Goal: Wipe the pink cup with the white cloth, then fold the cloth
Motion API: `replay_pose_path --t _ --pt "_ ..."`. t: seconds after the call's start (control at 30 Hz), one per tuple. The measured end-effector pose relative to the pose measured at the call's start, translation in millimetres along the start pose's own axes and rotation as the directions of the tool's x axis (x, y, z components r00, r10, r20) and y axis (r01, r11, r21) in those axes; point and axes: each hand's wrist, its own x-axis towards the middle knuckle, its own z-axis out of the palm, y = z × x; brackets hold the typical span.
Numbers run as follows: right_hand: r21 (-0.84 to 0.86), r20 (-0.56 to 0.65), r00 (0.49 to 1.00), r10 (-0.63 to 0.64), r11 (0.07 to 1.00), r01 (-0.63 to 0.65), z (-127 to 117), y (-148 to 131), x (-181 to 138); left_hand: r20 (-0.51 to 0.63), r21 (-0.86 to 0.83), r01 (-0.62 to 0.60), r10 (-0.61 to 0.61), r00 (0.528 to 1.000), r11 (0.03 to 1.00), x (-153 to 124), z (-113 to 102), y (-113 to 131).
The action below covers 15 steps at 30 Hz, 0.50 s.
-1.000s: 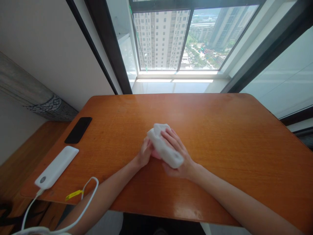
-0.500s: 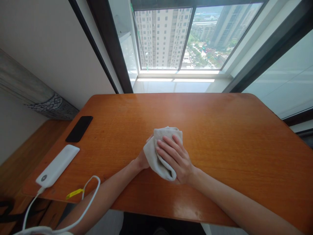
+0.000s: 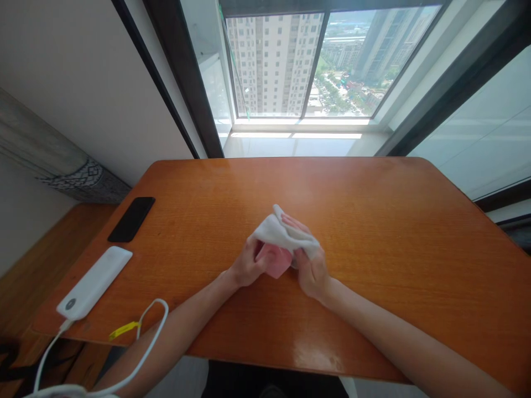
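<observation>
Over the middle of the table, my left hand (image 3: 248, 264) grips a pink object (image 3: 277, 261) with flat, angled faces. Its kind is not clear, as the cloth hides its upper part. My right hand (image 3: 313, 272) is closed on a folded white cloth (image 3: 280, 231), thumb on the near side and fingers partly behind it. The cloth is draped over the top of the pink object and reaches across to my left hand.
The wooden table (image 3: 394, 221) stands before a window (image 3: 311, 66). At its left lie a black phone (image 3: 131, 219) and a white power bank (image 3: 94, 282). A white cable (image 3: 160, 326) with a yellow tag (image 3: 124, 330) loops over my left forearm.
My right hand has turned from lying flat over the cloth to gripping it from the right side. The cloth has lifted at the near side, and the pink object now shows beneath it.
</observation>
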Motion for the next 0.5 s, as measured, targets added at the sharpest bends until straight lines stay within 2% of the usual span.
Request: replay_pose_path --t 0.07,0.1,0.17,0.23,0.27,0.3,0.33,0.4,0.43,0.5 --pt "0.033 -0.06 0.987 0.147 0.989 -0.145 1 0 -1 0.013 -0.003 -0.035 0.035 0.999 0.999 0 0 2" --pt "0.029 -0.06 0.99 0.127 0.992 -0.126 1 -1 -2 0.022 0.004 -0.054 0.054 0.998 0.999 0 0 2" --pt "-0.017 0.008 0.999 -0.05 0.999 0.05 -1 -5 -4 0.053 0.03 -0.08 0.079 0.995 0.996 -1 -1 -2" --pt "-0.056 0.1 0.968 -0.229 0.97 0.236 -4 -7 -4 0.081 0.06 -0.087 0.082 0.993 0.994 -3 -3 -7" --pt "-0.053 0.129 0.955 -0.266 0.96 0.275 -5 -7 -4 0.085 0.071 -0.087 0.081 0.993 0.994 -4 -4 -9" --pt "-0.032 0.131 0.959 -0.252 0.966 0.258 -5 -6 -3 0.082 0.077 -0.087 0.081 0.993 0.993 -5 -4 -11" --pt "0.009 0.104 0.977 -0.187 0.982 0.188 -5 -4 -2 0.075 0.08 -0.084 0.078 0.994 0.993 -5 -4 -11" --pt "0.149 0.036 0.997 0.073 0.986 -0.077 -2 2 -1 0.055 0.094 -0.097 0.092 0.994 0.991 -5 -4 -9" --pt "0.233 0.026 0.968 0.25 0.94 -0.249 0 5 -1 0.047 0.1 -0.122 0.118 0.992 0.987 -4 -3 -7" --pt "0.378 0.08 0.83 0.552 0.754 -0.538 5 10 -1 0.042 0.117 -0.201 0.197 0.979 0.973 -2 -2 -2"
